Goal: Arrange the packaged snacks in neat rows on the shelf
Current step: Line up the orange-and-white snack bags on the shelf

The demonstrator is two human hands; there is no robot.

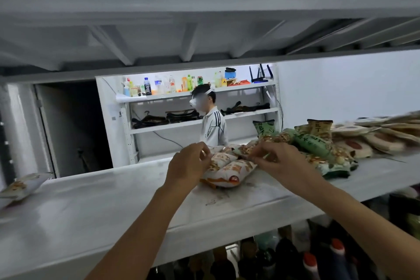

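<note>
On the white shelf [113, 207] lies a small stack of white-and-orange snack packs [229, 171] in the middle. My left hand [189, 163] rests on their left side, fingers curled at a pack's edge. My right hand [277, 154] pinches a green-and-white nut pack [246, 149] over the stack. To the right sits a loose heap of green snack packs [316, 143], with flat beige packs [372, 136] further right. One lone white pack [21, 185] lies at the shelf's far left.
An upper shelf [204, 7] hangs low overhead. A person in a white striped jacket [213, 125] stands behind the shelf by a wall rack with bottles [163, 86]. Dark bottles with red caps [318, 261] fill the level below.
</note>
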